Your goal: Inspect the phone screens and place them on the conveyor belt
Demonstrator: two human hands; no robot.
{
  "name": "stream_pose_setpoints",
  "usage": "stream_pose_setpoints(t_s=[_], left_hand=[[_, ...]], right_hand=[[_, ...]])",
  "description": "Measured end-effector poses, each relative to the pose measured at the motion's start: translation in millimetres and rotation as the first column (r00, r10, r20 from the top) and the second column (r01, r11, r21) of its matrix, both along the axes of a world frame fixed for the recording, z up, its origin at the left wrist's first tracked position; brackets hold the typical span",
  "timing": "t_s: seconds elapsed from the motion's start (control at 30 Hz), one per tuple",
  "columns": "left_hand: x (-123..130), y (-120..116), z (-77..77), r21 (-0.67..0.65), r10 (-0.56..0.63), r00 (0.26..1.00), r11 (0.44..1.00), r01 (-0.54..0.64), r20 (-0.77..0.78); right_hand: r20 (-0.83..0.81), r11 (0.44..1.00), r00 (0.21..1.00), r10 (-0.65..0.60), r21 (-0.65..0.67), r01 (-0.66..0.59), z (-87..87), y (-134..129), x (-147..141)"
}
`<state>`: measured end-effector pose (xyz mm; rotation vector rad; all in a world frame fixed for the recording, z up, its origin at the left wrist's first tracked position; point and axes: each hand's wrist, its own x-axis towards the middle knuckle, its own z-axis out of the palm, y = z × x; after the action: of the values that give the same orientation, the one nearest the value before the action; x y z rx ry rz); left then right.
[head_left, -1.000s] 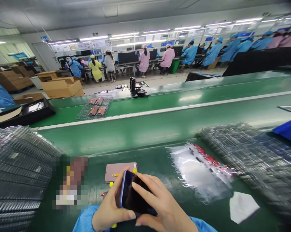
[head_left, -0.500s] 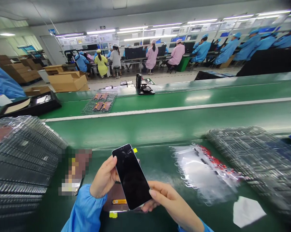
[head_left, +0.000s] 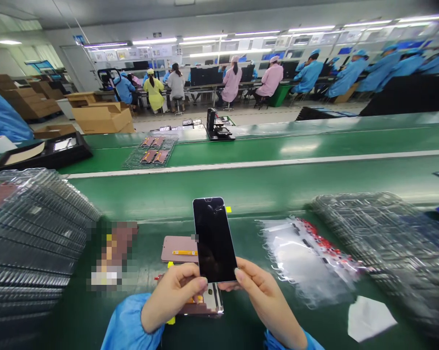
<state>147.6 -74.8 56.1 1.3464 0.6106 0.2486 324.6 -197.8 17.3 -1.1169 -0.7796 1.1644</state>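
Observation:
A smartphone (head_left: 215,240) with a dark screen is held up over the work surface, its notch end pointing away from me. My left hand (head_left: 177,294) pinches its lower left corner, thumb on the front. At the lower right edge my right hand (head_left: 258,291) grips it, thumb on the side and fingers behind. Below the phone lies an opened part (head_left: 214,300) with a reddish-brown film, partly hidden by my left hand. Just behind my left hand, a pinkish flat panel (head_left: 172,245) with an orange strip rests on the green surface, partly covered by the phone.
Stacked clear trays (head_left: 33,243) stand at left, beside a blurred brown part (head_left: 119,248). To the right are clear plastic films with red tabs (head_left: 307,257), a white cloth (head_left: 370,318) and more clear trays (head_left: 379,233). A green conveyor (head_left: 270,182) runs across; people sit beyond it.
The phone has turned more upright and moved right and away from me. My left hand has shifted from its upper left edge to the lower left corner, uncovering the pinkish panel.

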Motion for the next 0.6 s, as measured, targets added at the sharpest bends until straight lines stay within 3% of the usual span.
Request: stream_pose_setpoints(t_s=[0.13, 0.37, 0.6], left_hand=[[1, -5, -6.4, 0.01, 0.067, 0.998, 0.998, -0.067, -0.013], [-1, -11, -9.3, 0.145, 0.124, 0.992, 0.982, -0.119, -0.026], [-2, -14, -5.0, 0.149, 0.125, 0.991, 0.982, -0.117, -0.047]], right_hand=[[0.016, 1.0, 1.0, -0.004, -0.003, 0.004, -0.2, -2, -1], [0.039, 1.0, 0.999, 0.005, 0.006, -0.006, 0.5, -3, -1], [0.2, 0.998, 0.978, -0.062, 0.028, 0.058, 5.6, -3, -3]])
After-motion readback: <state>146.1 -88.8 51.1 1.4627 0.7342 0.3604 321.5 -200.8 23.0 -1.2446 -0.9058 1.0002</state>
